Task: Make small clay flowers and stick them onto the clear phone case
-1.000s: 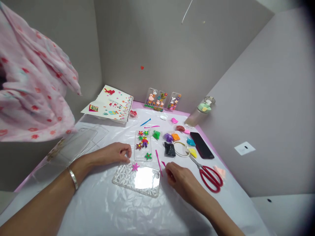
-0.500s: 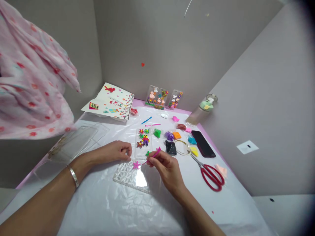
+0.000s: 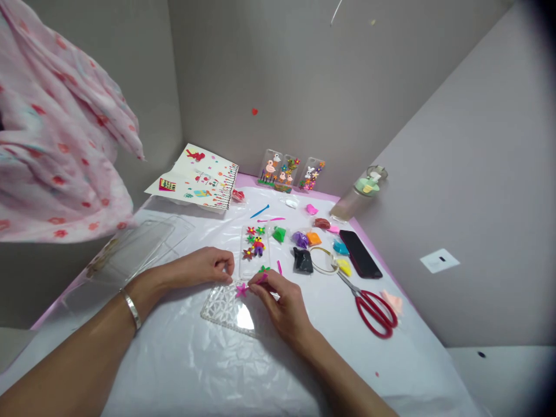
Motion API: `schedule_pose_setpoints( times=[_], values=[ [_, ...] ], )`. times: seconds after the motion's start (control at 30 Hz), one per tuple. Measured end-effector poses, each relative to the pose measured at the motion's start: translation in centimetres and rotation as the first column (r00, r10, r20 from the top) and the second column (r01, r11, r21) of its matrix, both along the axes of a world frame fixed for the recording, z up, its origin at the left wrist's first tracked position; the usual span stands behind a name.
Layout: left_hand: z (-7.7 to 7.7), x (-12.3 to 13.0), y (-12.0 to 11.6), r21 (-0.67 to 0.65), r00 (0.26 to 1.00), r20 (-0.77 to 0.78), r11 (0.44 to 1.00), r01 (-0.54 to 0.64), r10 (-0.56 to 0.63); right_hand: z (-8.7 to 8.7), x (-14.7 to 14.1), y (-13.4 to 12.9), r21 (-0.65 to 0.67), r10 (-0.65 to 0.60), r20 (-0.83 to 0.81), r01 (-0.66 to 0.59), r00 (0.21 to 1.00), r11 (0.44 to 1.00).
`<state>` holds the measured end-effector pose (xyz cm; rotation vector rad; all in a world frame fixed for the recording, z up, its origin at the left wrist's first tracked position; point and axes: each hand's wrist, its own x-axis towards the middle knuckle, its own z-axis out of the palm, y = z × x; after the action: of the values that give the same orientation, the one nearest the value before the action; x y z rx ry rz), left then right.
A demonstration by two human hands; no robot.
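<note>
A clear phone case [image 3: 221,310] with a web-like pattern lies flat in front of me, a pink clay flower [image 3: 241,289] at its far edge. My left hand [image 3: 208,266] is curled, its fingertips pressed to the case's far edge left of the flower. Pinched in my right hand [image 3: 282,301] is a slim pink modelling tool [image 3: 263,279], mostly hidden by the fingers, with the fingertips beside the flower's right petal. Just beyond is another clear case [image 3: 247,269] bearing colourful clay flowers and a small clay figure [image 3: 258,247].
Bagged clay lumps, including a black one [image 3: 303,260], lie behind and right. Also there are red-handled scissors [image 3: 376,313], a phone [image 3: 359,253], a bangle [image 3: 324,260] and a bottle [image 3: 356,197]. Decorated cases [image 3: 270,168] lean on the wall; pink cloth [image 3: 65,133] hangs left.
My right hand has moved left and lower, closer to the pink flower. Less of the tool shows, and a short pink piece is visible on the table behind the hand. My left hand stays put.
</note>
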<state>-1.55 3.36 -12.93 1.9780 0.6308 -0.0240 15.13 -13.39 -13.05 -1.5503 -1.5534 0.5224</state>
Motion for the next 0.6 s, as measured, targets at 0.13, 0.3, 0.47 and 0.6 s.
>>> schedule_pose_setpoints(
  times=[0.13, 0.3, 0.47, 0.6],
  values=[
    [0.15, -0.03, -0.05, 0.014, 1.0, -0.008, 1.0, 0.003, -0.003, -0.18, 0.14, 0.1, -0.005, 0.023, 0.003, -0.023, 1.0, 1.0],
    [0.25, 0.04, -0.11, 0.026, 1.0, -0.015, 1.0, 0.014, -0.014, -0.19, 0.14, 0.08, -0.038, 0.036, 0.078, -0.033, 0.996, 0.999],
    [0.16, -0.01, -0.14, 0.028, 1.0, -0.02, 1.0, 0.013, -0.012, -0.15, 0.08, 0.01, -0.045, 0.043, 0.113, -0.038, 0.993, 0.998],
    [0.03, 0.01, -0.08, 0.032, 1.0, -0.016, 0.999, 0.014, -0.014, -0.18, 0.17, -0.08, -0.01, 0.074, 0.1, -0.074, 0.992, 0.997]
  ],
)
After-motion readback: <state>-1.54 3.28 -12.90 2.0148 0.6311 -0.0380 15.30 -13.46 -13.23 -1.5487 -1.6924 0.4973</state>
